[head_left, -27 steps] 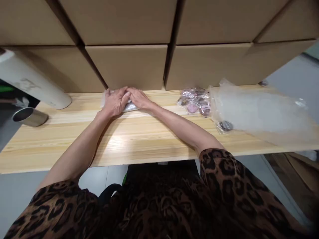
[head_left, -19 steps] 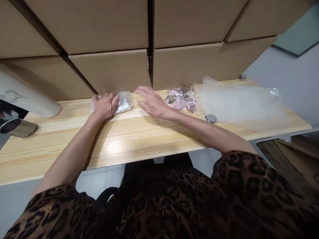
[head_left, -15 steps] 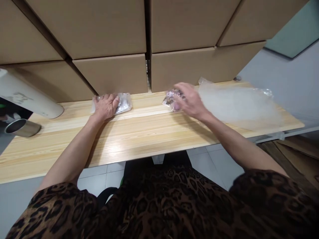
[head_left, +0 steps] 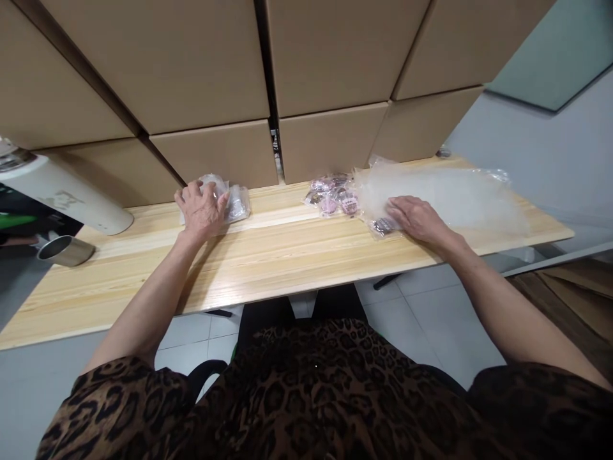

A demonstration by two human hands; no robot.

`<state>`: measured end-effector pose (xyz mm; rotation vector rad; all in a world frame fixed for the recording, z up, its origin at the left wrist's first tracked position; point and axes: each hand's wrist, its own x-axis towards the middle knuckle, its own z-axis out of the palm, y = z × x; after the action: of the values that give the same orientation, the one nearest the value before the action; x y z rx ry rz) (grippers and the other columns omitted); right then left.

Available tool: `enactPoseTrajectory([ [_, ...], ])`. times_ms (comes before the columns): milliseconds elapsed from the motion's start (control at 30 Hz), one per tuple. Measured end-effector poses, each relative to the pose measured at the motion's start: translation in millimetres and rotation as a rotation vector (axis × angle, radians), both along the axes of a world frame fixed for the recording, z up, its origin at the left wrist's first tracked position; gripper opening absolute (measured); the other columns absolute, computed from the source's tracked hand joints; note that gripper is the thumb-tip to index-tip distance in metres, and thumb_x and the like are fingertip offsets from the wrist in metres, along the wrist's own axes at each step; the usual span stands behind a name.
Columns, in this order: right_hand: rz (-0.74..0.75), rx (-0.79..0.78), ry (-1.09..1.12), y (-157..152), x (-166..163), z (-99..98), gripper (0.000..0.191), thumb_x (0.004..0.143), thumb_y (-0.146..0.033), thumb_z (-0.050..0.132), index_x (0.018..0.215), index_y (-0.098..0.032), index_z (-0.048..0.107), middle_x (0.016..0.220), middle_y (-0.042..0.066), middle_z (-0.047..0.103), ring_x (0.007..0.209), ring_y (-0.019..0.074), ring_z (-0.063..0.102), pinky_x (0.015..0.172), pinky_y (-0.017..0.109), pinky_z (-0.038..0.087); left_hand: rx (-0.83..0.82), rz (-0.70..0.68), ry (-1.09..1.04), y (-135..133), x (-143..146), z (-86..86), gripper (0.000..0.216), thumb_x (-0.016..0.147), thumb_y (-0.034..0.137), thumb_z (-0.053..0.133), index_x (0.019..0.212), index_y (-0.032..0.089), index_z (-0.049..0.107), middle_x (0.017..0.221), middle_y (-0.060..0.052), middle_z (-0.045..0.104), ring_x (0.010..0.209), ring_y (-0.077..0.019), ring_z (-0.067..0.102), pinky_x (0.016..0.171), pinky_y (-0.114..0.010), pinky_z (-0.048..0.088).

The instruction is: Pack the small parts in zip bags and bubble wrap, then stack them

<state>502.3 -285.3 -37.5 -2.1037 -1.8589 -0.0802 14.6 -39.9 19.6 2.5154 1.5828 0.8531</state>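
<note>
The left hand (head_left: 202,207) lies flat on a small clear packet (head_left: 234,201) at the surface's back edge. The right hand (head_left: 416,218) lies open — fingertips at a single badge packet (head_left: 383,225), nothing gripped — by the large plastic bag (head_left: 445,191).

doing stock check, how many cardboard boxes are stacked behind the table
6 show, in two rows: lower left, lower middle-left, lower middle-right, lower right; upper left, upper right. More may sit out of frame.
</note>
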Motion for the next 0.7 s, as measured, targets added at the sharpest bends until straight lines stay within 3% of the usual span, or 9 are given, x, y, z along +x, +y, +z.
enactPoseTrajectory([
  [100,-0.065,0.14,-0.005,2.7,-2.6,8.6,0.055,0.106,-0.042,0.028,0.119,-0.016,0.075,0.123,0.022,0.077,0.118,0.0356,0.073,0.107,0.054,0.058,0.026,-0.019,-0.075,-10.1,0.3,4.5,0.088,0.092,0.084,0.039,0.15,0.02,0.057,0.163,-0.006,0.055,0.164,-0.0296,0.032,0.126,-0.054,0.013],
  [233,-0.217,0.485,0.013,-7.1,-23.2,38.9,0.051,0.109,-0.046,0.033,0.11,-0.02,0.077,0.108,0.02,0.079,0.104,0.0333,0.075,0.095,0.049,0.061,0.073,-0.102,-0.191,-47.9,18.4,8.5,0.083,0.097,0.08,0.038,0.147,0.018,0.061,0.163,-0.016,0.055,0.157,-0.0314,0.044,0.128,-0.052,0.028],
  [300,-0.184,0.556,-0.004,-16.2,-51.5,54.9,0.05,0.111,-0.047,0.037,0.111,-0.019,0.078,0.106,0.02,0.08,0.102,0.0316,0.076,0.093,0.047,0.062,-0.063,-0.221,-0.307,-77.5,32.7,8.4,0.08,0.098,0.08,0.039,0.143,0.018,0.061,0.155,-0.018,0.062,0.148,-0.0325,0.054,0.125,-0.054,0.038],
  [400,0.099,0.611,-0.046,-26.5,-115.0,65.3,0.036,0.111,-0.033,0.047,0.116,-0.02,0.08,0.114,0.014,0.081,0.109,0.0289,0.078,0.095,0.046,0.064,-0.575,-0.415,-0.555,-125.5,52.7,7.7,0.082,0.098,0.081,0.043,0.151,0.019,0.053,0.152,-0.02,0.064,0.126,-0.03,0.071,0.111,-0.051,0.055],
  [500,0.45,0.512,-0.068,-27.9,-185.1,54.3,0.038,0.107,-0.02,0.046,0.115,-0.026,0.082,0.112,0.009,0.083,0.104,0.0272,0.079,0.088,0.047,0.067,-1.069,-0.47,-0.778,-162.1,63.3,6.6,0.086,0.098,0.079,0.046,0.161,0.02,0.04,0.152,-0.025,0.063,0.112,-0.0297,0.078,0.096,-0.049,0.064],
  [567,0.621,0.409,-0.077,-25.9,-223.8,41.1,0.042,0.105,-0.017,0.043,0.112,-0.027,0.083,0.106,0.008,0.083,0.094,0.027,0.079,0.079,0.046,0.067,-1.209,-0.415,-0.852,-174.5,62.8,3.6,0.085,0.095,0.066,0.063,0.162,0.02,0.038,0.147,-0.024,0.068,0.109,-0.0299,0.08,0.094,-0.047,0.064],
  [633,0.727,0.328,-0.087,-24.0,-250.4,29.3,0.045,0.107,-0.017,0.04,0.111,-0.028,0.083,0.107,0.008,0.083,0.09,0.027,0.078,0.075,0.045,0.067,-1.213,-0.309,-0.885,-177.6,55.5,-1.5,0.086,0.088,0.046,0.077,0.16,0.019,0.04,0.136,-0.02,0.075,0.103,-0.0282,0.081,0.093,-0.045,0.064],
  [700,0.79,0.324,-0.053,-22.5,-263.0,22.0,0.039,0.11,-0.023,0.044,0.113,-0.027,0.083,0.111,0.009,0.083,0.092,0.0265,0.078,0.075,0.044,0.068,-1.176,-0.193,-0.897,-174.1,41.1,-6.8,0.083,0.083,0.031,0.078,0.157,0.018,0.042,0.122,-0.016,0.08,0.092,-0.0253,0.081,0.087,-0.042,0.065],
])
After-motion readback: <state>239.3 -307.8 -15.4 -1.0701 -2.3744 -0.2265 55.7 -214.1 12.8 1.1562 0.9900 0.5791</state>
